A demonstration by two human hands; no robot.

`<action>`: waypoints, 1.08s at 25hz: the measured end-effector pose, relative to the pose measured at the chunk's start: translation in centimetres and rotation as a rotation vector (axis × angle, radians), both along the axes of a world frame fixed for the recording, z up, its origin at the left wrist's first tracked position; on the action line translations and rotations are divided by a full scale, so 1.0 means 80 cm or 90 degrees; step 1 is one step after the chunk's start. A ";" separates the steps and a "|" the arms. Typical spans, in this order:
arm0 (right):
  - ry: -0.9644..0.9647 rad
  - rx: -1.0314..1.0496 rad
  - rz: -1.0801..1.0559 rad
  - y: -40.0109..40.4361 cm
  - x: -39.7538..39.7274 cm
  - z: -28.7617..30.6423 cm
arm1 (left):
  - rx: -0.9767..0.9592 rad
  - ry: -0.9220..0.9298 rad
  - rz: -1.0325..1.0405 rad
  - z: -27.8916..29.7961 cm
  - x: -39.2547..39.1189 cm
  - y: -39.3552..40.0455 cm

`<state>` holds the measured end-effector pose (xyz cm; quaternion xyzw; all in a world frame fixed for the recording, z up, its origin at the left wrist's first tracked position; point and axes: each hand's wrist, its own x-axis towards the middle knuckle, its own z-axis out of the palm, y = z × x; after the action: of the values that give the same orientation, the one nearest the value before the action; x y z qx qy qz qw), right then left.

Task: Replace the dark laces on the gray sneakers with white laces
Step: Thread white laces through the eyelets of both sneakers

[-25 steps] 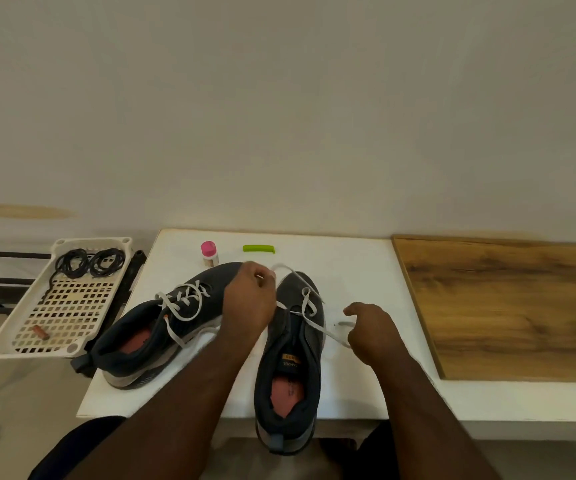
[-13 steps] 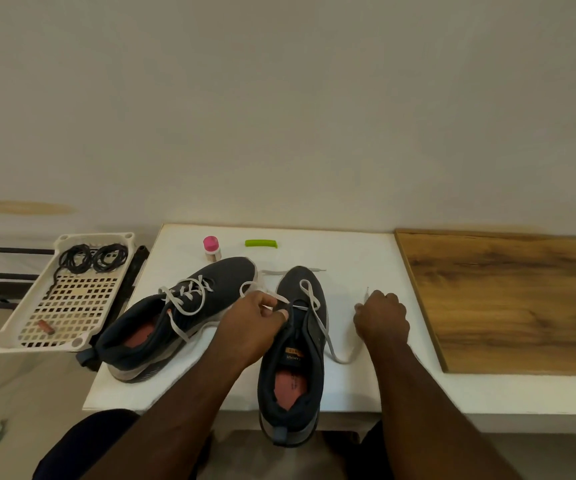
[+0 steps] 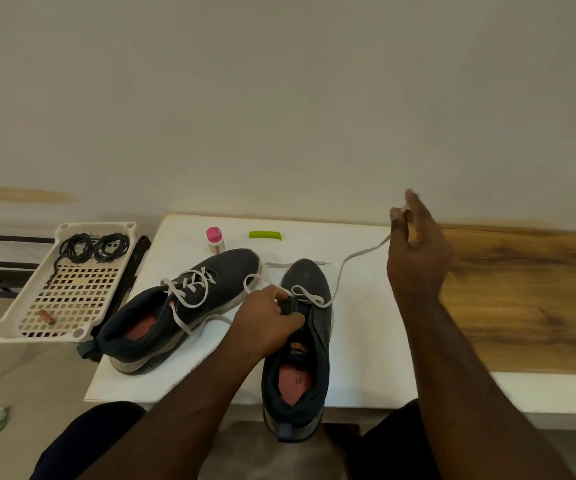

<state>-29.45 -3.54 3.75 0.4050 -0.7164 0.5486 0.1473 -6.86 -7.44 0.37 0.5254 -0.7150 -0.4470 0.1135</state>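
White surface (image 3: pixel 366 341), with a wooden board (image 3: pixel 529 299) over its right part. Right sneaker (image 3: pixel 302 344): gray, toe toward the far edge, heel overhanging the near edge, pink insole showing; only the lowest eyelets carry a white lace (image 3: pixel 340 271). Left hand (image 3: pixel 267 318): fingers curled on the sneaker's tongue and upper at mid-shoe, gripping it. Right hand (image 3: pixel 416 251): raised above the surface near the board's far left corner, thumb and fingertips pinching the lace's free end; the lace runs slack from that pinch down across the surface to the sneaker's right eyelet. The lace's other end lies flat just beyond the toe. Left sneaker (image 3: pixel 179 308): gray, lying diagonally toward the left edge, toe pointing to the far side, white lace threaded through several rows with loose ends trailing on the surface. Far edge: small bottle (image 3: pixel 215 240) with pink cap; green piece (image 3: pixel 265 235) beside it, kind unclear. Off the left edge: white perforated tray (image 3: pixel 63 289) holding the coiled dark laces (image 3: pixel 94 247) at its far end and a small reddish item (image 3: pixel 46 317) near its front.
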 end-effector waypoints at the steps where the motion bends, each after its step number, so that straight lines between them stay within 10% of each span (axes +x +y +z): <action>1: 0.040 0.000 0.027 0.000 -0.002 0.002 | -0.003 -0.008 -0.010 -0.001 -0.002 0.000; 11: -0.232 0.413 0.196 0.019 0.013 -0.027 | -0.049 0.017 -0.001 -0.011 -0.014 0.001; 20: -0.179 0.663 0.321 0.021 0.057 -0.059 | -0.071 -0.025 -0.008 -0.022 -0.012 0.000; 27: 0.034 0.605 -0.078 0.046 -0.002 -0.052 | -0.064 -0.016 -0.005 -0.020 -0.009 0.001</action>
<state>-29.59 0.11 -0.42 0.3983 -0.9065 0.1399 -0.0041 -7.60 -7.32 -1.25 0.5217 -0.7403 -0.4040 0.1287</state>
